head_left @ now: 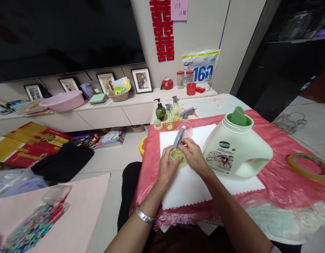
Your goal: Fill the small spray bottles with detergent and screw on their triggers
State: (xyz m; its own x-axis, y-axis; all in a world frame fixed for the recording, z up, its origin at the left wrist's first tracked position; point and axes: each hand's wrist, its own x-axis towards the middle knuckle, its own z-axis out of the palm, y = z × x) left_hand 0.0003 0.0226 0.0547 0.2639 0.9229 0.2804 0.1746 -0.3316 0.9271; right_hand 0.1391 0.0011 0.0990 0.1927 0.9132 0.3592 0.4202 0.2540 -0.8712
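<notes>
Both hands are on a small clear spray bottle [184, 162] with yellow-green liquid inside and a grey trigger head [179, 136]. My left hand [168, 165] wraps round the left side of the bottle's body. The fingers of my right hand [192, 154] are closed at its neck, just under the grey head. The bottle stands over a white mat [187, 191]. Right of my right hand is a large pale detergent jug [225, 151], with a green pouring spout [239, 117] in its open mouth.
Behind my hands stand a pinkish spray bottle [186, 128], two yellowish spray bottles [169, 121], a dark green pump bottle [160, 111] and a pale cap [158, 124]. A roll of tape [291, 163] lies right on the red table cover [280, 140]. Beads [33, 225] cover part of a pink table.
</notes>
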